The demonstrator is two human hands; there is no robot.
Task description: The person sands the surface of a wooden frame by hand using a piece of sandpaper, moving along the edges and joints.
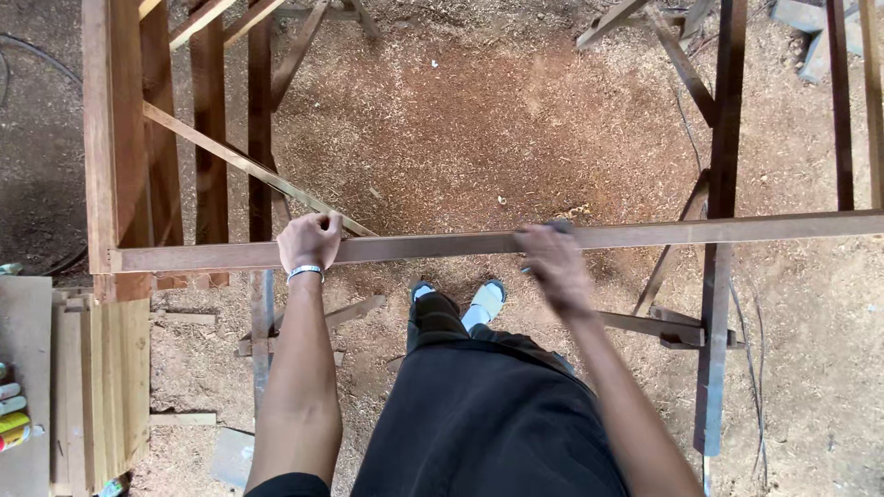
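Sawdust floor (479, 120), left hand (309, 242) gripping long wooden strip (645, 234), blurred right hand (555, 262) pressing it, grip unclear

Long wooden rail (645, 234) lies crosswise on trestles; left hand (308, 241) on its left part, right hand (552, 262) mid-rail. Stacked boards (115, 387) lower left.

Two dark trestle rails (724, 138) carry the long wooden batten (442, 246); sawdust floor (479, 129) beneath.
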